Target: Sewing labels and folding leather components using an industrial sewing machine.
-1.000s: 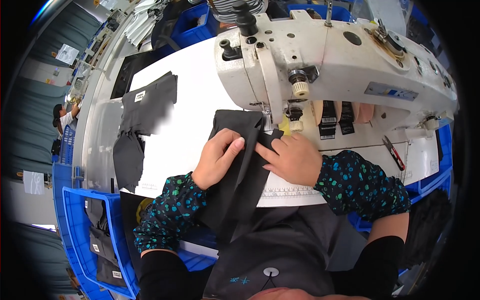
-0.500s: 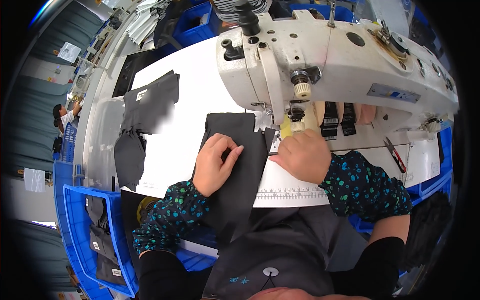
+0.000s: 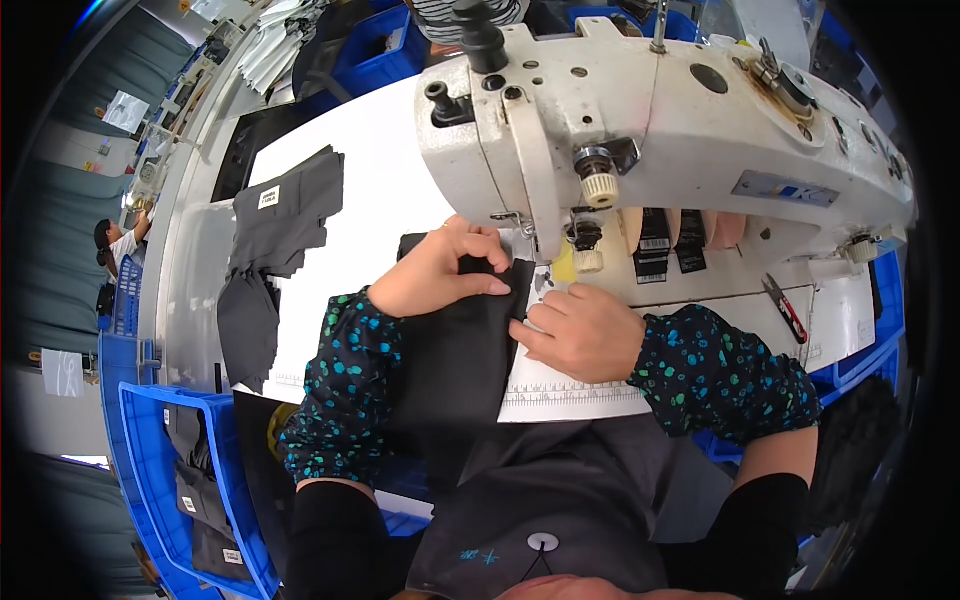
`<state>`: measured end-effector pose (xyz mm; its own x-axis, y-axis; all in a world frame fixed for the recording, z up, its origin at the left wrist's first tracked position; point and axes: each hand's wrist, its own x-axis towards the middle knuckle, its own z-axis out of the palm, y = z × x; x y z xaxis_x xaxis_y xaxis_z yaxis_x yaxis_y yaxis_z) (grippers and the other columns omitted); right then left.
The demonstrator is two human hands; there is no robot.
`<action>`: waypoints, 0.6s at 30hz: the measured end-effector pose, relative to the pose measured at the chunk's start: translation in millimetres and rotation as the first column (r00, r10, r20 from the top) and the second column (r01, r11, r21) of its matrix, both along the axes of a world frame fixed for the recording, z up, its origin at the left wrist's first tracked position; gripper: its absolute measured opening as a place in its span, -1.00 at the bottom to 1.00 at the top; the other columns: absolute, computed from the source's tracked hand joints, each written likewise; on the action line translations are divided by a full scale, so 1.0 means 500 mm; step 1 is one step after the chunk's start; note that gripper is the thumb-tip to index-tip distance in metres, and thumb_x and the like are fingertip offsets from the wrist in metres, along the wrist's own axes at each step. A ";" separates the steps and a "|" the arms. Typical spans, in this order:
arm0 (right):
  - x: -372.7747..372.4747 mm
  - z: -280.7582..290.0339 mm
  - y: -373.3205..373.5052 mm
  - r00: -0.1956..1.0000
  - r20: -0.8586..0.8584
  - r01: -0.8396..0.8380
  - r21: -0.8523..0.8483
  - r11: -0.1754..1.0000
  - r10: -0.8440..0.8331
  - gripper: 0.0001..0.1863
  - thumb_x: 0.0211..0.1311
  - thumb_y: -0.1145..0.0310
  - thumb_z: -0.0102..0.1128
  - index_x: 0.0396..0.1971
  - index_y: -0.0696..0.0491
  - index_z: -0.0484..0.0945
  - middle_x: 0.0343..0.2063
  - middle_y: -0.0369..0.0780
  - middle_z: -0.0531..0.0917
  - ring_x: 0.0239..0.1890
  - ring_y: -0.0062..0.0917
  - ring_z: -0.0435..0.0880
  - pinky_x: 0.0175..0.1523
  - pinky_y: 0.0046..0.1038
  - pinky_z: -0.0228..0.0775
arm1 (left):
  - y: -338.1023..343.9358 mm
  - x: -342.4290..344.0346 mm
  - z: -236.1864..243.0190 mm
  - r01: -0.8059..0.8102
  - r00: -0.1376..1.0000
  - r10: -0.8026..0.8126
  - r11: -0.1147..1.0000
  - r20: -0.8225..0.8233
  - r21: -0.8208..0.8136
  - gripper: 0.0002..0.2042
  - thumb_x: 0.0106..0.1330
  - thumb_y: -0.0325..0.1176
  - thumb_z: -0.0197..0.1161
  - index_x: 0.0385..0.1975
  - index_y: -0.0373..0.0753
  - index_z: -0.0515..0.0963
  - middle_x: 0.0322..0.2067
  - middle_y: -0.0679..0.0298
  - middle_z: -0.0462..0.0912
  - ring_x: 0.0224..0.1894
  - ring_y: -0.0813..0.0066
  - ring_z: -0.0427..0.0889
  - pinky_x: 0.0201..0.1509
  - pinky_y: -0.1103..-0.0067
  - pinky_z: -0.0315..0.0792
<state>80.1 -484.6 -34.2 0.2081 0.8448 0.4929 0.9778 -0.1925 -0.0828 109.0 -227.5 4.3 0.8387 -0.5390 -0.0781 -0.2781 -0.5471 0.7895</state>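
A dark grey fabric panel point(image 3: 440, 370) lies flat beneath my hands, its upper end beside the presser-foot area of the white sewing machine point(image 3: 680, 120). My left hand point(image 3: 440, 270) is closed on the panel's upper part, fingers bent and thumb along its right edge. Lower and to the right, my right hand point(image 3: 580, 330) has curled fingers, with its fingertips gripping at that right edge, just in front of the needle plate. A yellow piece point(image 3: 563, 265) shows by the foot. The panel under my left palm is hidden.
Cut dark pieces point(image 3: 280, 230) lie left on the white table point(image 3: 390, 130). A blue crate point(image 3: 150, 460) of labelled pieces stands lower left. Red-handled snips point(image 3: 786, 308) and tag strips point(image 3: 690, 240) sit right. A co-worker point(image 3: 122, 245) works far left; striped clothing point(image 3: 470, 25) shows behind the machine.
My left hand has moved up toward the presser foot and turned rightward over the panel. My right hand shifted right, then back down-left to the panel's edge, which now runs straighter.
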 end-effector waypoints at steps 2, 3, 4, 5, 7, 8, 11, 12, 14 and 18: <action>-0.001 0.003 -0.001 1.000 -0.013 0.007 0.005 1.000 -0.007 -0.73 0.19 0.28 0.20 -0.15 0.05 0.64 -0.45 -0.36 0.47 -0.34 -0.56 0.54 -0.30 -0.47 0.32 | 0.019 0.006 -0.006 0.058 0.994 -0.080 0.965 -0.077 -0.255 -0.66 -0.02 -0.33 0.63 -0.21 -0.11 0.71 -0.05 0.27 0.62 0.13 0.20 0.49 0.28 0.37 0.32; 0.001 0.004 0.000 1.000 -0.009 0.006 -0.008 1.000 -0.006 -0.76 0.20 0.28 0.20 -0.18 0.05 0.63 -0.46 -0.36 0.47 -0.35 -0.56 0.53 -0.31 -0.47 0.32 | 0.017 0.005 -0.003 0.053 0.994 -0.076 0.966 -0.079 -0.255 -0.66 -0.02 -0.33 0.63 -0.21 -0.11 0.71 -0.05 0.27 0.62 0.13 0.20 0.49 0.28 0.37 0.32; 0.002 0.005 0.001 1.000 -0.005 0.004 -0.021 1.000 -0.004 -0.79 0.21 0.28 0.21 -0.22 0.05 0.62 -0.46 -0.36 0.46 -0.36 -0.56 0.53 -0.31 -0.47 0.32 | 0.010 0.002 0.000 0.015 0.999 -0.010 0.991 0.044 -0.131 -0.64 -0.01 -0.31 0.63 -0.19 -0.10 0.70 -0.06 0.28 0.62 0.12 0.20 0.49 0.27 0.37 0.30; 0.004 0.005 0.003 1.000 -0.006 -0.002 -0.020 1.000 0.002 -0.79 0.21 0.28 0.21 -0.22 0.05 0.62 -0.46 -0.36 0.46 -0.36 -0.56 0.53 -0.31 -0.47 0.32 | 0.002 -0.001 0.001 -0.040 0.984 0.041 0.999 0.173 -0.009 -0.63 0.00 -0.28 0.62 -0.16 -0.09 0.69 -0.07 0.29 0.62 0.11 0.21 0.49 0.27 0.37 0.28; 0.004 0.002 -0.001 1.000 -0.004 -0.020 -0.029 0.999 0.020 -0.84 0.17 0.29 0.20 -0.31 0.03 0.60 -0.47 -0.36 0.45 -0.37 -0.57 0.52 -0.32 -0.47 0.31 | -0.019 -0.009 0.006 -0.131 0.908 0.046 0.975 0.416 0.179 -0.62 0.01 -0.20 0.61 -0.18 -0.07 0.67 -0.20 0.33 0.63 0.02 0.27 0.54 0.23 0.33 0.24; 0.006 -0.002 -0.005 1.000 -0.006 -0.019 -0.032 0.999 0.019 -0.84 0.17 0.29 0.20 -0.31 0.03 0.60 -0.47 -0.36 0.45 -0.37 -0.57 0.52 -0.32 -0.47 0.31 | -0.023 -0.011 0.017 -0.138 0.949 0.051 0.955 0.310 0.264 -0.66 0.02 -0.17 0.60 -0.24 -0.07 0.67 -0.27 0.35 0.63 -0.04 0.31 0.56 0.21 0.31 0.22; 0.011 0.003 -0.009 0.996 0.041 -0.078 -0.023 0.997 0.079 -0.87 0.07 0.31 0.21 -0.39 0.02 0.58 -0.47 -0.37 0.43 -0.37 -0.58 0.50 -0.33 -0.48 0.29 | -0.019 -0.006 0.016 -0.094 0.981 0.027 0.930 0.190 0.354 -0.72 0.04 -0.14 0.58 -0.35 -0.07 0.66 -0.37 0.41 0.63 -0.13 0.35 0.59 0.19 0.32 0.21; 0.011 0.017 -0.010 0.994 0.069 -0.078 -0.010 0.997 0.079 -0.86 0.03 0.32 0.22 -0.41 0.03 0.58 -0.46 -0.36 0.44 -0.36 -0.57 0.50 -0.31 -0.49 0.31 | -0.014 -0.002 0.009 -0.052 0.985 -0.013 0.932 0.174 0.360 -0.75 0.06 -0.14 0.57 -0.40 -0.07 0.66 -0.40 0.44 0.63 -0.17 0.37 0.60 0.18 0.33 0.21; 0.014 0.025 -0.001 0.992 0.100 -0.082 0.004 0.997 0.081 -0.86 -0.01 0.32 0.22 -0.43 0.03 0.58 -0.44 -0.35 0.46 -0.34 -0.57 0.50 -0.30 -0.49 0.34 | -0.004 0.000 0.001 -0.042 0.988 0.005 0.971 0.155 0.237 -0.77 0.08 -0.15 0.56 -0.43 -0.07 0.66 -0.39 0.43 0.64 -0.17 0.36 0.61 0.18 0.34 0.21; 0.018 0.026 0.016 0.960 0.280 -0.088 0.226 0.970 0.022 -0.84 -0.03 0.34 0.22 -0.43 0.08 0.58 -0.38 -0.31 0.52 -0.28 -0.54 0.52 -0.22 -0.49 0.42 | -0.010 0.016 0.011 -0.045 0.991 0.045 0.999 -0.128 0.006 -0.81 0.11 -0.14 0.54 -0.45 -0.05 0.69 -0.41 0.39 0.68 -0.15 0.35 0.62 0.18 0.35 0.20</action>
<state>89.4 -476.5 -21.2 -0.0062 0.7053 0.7089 0.9774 -0.1457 0.1534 117.1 -232.3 9.9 0.8450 -0.5006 -0.1881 -0.1499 -0.5593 0.8153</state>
